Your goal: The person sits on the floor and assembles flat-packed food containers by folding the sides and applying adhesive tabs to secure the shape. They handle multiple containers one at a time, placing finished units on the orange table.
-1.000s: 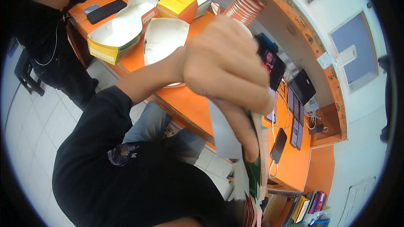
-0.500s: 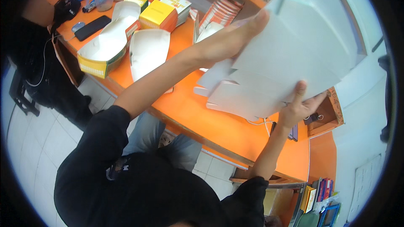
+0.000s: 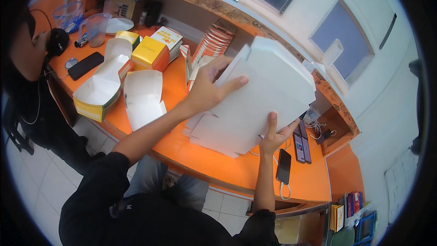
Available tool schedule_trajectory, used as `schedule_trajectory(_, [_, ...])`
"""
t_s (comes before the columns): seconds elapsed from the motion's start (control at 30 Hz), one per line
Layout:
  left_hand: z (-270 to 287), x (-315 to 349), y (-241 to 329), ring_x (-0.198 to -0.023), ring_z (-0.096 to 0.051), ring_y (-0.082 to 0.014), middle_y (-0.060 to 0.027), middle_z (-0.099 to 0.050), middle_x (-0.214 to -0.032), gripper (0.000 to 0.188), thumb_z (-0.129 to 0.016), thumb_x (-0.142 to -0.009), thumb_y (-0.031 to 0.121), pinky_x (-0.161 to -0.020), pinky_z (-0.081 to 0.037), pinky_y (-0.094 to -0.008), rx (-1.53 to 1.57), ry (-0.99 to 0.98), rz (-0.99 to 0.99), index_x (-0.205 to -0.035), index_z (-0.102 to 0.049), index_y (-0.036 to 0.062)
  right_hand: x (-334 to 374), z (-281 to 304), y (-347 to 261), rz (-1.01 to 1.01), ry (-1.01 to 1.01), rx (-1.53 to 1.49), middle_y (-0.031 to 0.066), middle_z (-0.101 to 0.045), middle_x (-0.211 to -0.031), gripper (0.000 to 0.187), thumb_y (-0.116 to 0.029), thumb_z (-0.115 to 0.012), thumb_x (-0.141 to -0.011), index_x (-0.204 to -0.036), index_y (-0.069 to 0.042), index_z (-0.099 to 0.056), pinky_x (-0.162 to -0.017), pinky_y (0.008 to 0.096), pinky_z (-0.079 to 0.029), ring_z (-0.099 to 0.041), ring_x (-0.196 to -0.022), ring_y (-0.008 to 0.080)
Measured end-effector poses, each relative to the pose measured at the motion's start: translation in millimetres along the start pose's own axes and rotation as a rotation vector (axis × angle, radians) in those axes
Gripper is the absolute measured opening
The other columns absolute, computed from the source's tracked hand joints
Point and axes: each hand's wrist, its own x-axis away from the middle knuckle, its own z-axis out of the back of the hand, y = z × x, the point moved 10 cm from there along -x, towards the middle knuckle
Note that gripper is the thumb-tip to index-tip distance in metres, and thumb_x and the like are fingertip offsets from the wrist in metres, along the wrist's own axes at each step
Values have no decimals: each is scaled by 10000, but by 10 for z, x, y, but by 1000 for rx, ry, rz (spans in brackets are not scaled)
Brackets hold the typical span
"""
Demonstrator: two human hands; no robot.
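Note:
Between my hands I hold a stack of flat, pale cardboard box blanks point(image 3: 261, 93), tilted above the orange table. My left hand point(image 3: 211, 84) grips the upper left edge, thumb lying over the top sheet. On the lower right edge my right hand point(image 3: 275, 137) has its thumb on the face and fingers behind. Left of the stack stand a partly folded white-lined box point(image 3: 144, 95) and an open box with yellow and green sides point(image 3: 93, 102). Behind them sit a closed yellow box point(image 3: 149, 53) and a pile of printed flat cartons point(image 3: 169, 41).
Red-and-white flat cartons point(image 3: 214, 41) lean under the wooden shelf point(image 3: 236, 13). Phones point(image 3: 284, 166) and cables lie at the right. A black phone point(image 3: 86, 65), a clear jug point(image 3: 97, 29) and a person in dark clothes point(image 3: 41, 109) are at the left.
The stack of box blanks has come down and to the left, with both hands still on it. My left hand's thumb now lies over the sheets. The view has shifted, showing more shelf.

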Motion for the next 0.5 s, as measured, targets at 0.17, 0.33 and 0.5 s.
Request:
schedule_trajectory(0.17, [-79,351,25,-974,-533,-138,-84,-543,-1062,454,-651,-850,197,-837,-437,-290,-43,17,-33,-1204,-433,14,159,64,-39,12,23,-40,144,-430,-1202,594,-201,-598,-880,-1310,2,-241,-979,350,-320,-434,-1124,203])
schedule_trajectory(0.33, [-115,478,-78,-999,-521,-151,-99,-537,-1086,461,-624,-869,207,-851,-431,-295,-74,11,4,-1219,-401,6,257,63,45,-69,-35,-50,148,-402,-1242,641,-199,-600,-864,-1337,-15,-209,-1001,356,-296,-401,-1169,213])
schedule_trajectory(0.5, [-138,592,79,-826,-604,-124,-102,-623,-909,412,-668,-849,194,-715,-486,-263,-102,103,-210,-1139,-442,10,400,13,112,-126,-25,-130,139,-363,-1284,740,-200,-620,-842,-1383,-20,-148,-1032,374,-256,-366,-1203,228])
